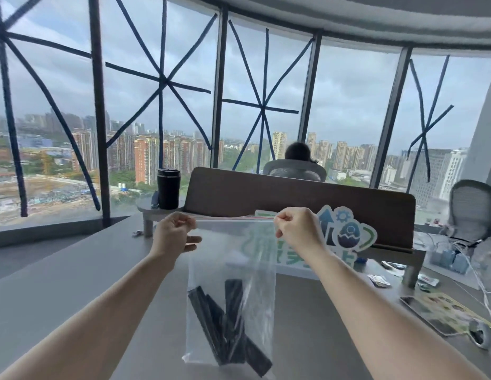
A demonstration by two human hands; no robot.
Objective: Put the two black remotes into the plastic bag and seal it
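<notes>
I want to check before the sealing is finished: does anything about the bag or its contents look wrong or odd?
Nothing looks damaged or spilled. Both black remotes lie crossed at the bottom of the clear plastic zip bag, fully inside. The left hand and right hand pinch the zip strip at its two ends and hold it level above the grey table.

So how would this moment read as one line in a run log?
stage: sealing | black remotes: inside plastic bag | left hand, right hand: pinching bag's top strip, bag hanging | seal: cannot tell
</notes>
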